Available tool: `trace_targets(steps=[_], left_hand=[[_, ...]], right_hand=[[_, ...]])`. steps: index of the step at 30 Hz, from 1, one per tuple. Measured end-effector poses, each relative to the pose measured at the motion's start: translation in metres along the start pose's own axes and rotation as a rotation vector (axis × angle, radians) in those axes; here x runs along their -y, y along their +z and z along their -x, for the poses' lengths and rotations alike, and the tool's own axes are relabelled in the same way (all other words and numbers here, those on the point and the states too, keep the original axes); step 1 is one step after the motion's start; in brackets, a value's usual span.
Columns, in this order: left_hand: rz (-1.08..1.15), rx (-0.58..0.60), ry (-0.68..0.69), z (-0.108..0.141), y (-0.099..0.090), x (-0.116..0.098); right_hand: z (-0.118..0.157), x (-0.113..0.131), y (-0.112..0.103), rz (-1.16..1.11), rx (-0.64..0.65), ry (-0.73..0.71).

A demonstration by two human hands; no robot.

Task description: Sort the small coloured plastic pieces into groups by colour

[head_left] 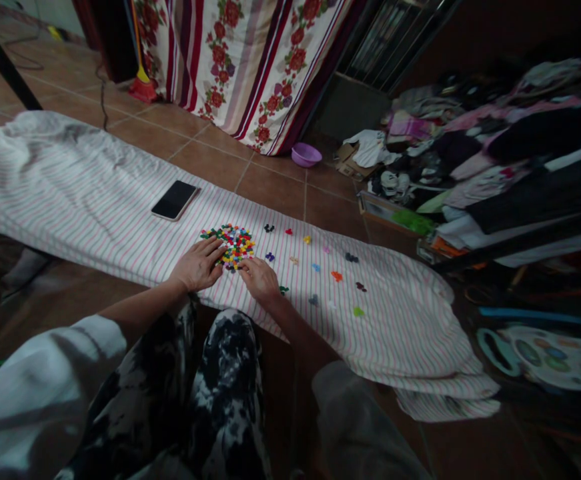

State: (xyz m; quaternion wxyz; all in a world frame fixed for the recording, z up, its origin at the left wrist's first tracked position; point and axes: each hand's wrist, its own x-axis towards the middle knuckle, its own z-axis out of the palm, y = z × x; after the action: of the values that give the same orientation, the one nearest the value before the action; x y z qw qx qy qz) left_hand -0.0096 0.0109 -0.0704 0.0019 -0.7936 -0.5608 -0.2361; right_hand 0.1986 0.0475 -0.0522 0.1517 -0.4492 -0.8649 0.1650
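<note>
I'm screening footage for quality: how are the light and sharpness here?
Head view: dim overall, with the striped cloth much lighter than the shadowed clothes heap; the small coloured pieces look soft; the outer parts look stretched, wide-angle style; no strong glare on the phone.

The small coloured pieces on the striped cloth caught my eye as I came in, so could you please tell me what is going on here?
A person has both hands at a mixed pile of small coloured pieces on the striped cloth. The left hand lies over the pile's left side, and the fingers of the right hand are at its near right edge; whether they pinch a piece is unclear. Small clusters, each of one colour, sit apart to the right. A phone lies left of the pile.
</note>
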Motion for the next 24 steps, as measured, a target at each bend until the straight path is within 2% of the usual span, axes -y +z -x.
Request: trace_targets(steps=[7,24], left_hand=[[0.004,0.008,-0.002,0.0,-0.001,-0.001],[-0.02,-0.018,0.015,0.001,0.0,0.001]], right_hand=[[0.002,-0.005,-0.001,-0.134,-0.059,0.045],[0.011,-0.003,-0.002,-0.211,-0.118,0.057]])
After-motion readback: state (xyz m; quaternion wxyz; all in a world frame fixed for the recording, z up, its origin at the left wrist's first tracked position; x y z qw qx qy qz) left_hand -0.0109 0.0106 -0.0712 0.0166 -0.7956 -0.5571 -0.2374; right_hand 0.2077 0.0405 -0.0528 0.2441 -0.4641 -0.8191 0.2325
